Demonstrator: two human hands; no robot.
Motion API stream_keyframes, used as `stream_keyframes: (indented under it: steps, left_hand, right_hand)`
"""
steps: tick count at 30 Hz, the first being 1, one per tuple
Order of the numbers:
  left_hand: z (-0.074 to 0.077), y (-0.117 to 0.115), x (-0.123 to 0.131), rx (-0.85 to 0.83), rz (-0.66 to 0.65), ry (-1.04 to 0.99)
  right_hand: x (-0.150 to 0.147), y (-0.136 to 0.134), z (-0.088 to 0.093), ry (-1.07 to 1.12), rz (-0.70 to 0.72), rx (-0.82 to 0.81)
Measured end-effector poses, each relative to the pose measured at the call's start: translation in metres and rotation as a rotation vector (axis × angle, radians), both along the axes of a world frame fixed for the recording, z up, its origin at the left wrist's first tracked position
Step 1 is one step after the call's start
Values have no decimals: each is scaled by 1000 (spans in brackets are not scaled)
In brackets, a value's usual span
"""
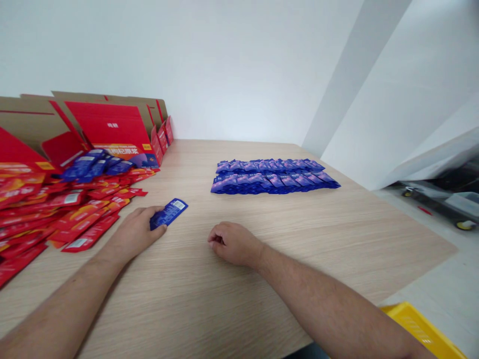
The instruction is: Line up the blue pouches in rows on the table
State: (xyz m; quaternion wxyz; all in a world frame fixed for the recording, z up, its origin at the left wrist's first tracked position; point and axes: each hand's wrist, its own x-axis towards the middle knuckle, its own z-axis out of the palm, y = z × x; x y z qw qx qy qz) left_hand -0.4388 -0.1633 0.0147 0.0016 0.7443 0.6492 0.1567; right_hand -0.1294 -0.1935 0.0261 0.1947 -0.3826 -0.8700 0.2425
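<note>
Between the thumb and fingers of my left hand (pixel 140 229) is a blue sachet (pixel 170 212), its barcode end pointing away to the right. My right hand (pixel 234 243) is curled loosely above the table, its fingers closed with nothing visible in them. Beyond it lie two long rows of overlapping blue-purple sachets, the near row (pixel 273 182) and the far row (pixel 269 165). To the left of my left hand spreads a heap of red sachets (pixel 90 219), with several blue sachets (pixel 93 164) on top at its back.
Red cardboard boxes (pixel 108 124) with raised brown flaps stand along the back left of the wooden table (pixel 337 239). A yellow crate (pixel 422 329) sits below the table's right front edge. A wheeled dolly (pixel 437 202) is on the floor at right.
</note>
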Motion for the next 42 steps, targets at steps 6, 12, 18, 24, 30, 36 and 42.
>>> stream_keyframes:
  steps: [6,12,18,24,30,36,42]
  left_hand:
    - [7,-2,5,69,22,-165]
    - [7,-2,8,4,65,-437]
    - [16,-16,28,-68,30,-543]
    - [8,-22,42,-180,-79,-691]
    - [-7,-18,43,-222,-111,-714]
    - [-5,-20,44,-203,-111,-676]
    - [-1,-19,49,-212,-123,-628]
  right_hand:
    - [0,2,-2,8,15,15]
    - [1,4,-4,30,10,9]
    - [0,4,-6,143,-102,-23]
    - [4,10,-7,370,-373,-30]
    - [7,11,-4,364,-335,-14]
    - [57,39,60,211,-408,270]
    - [123,149,103,-148,-655,261]
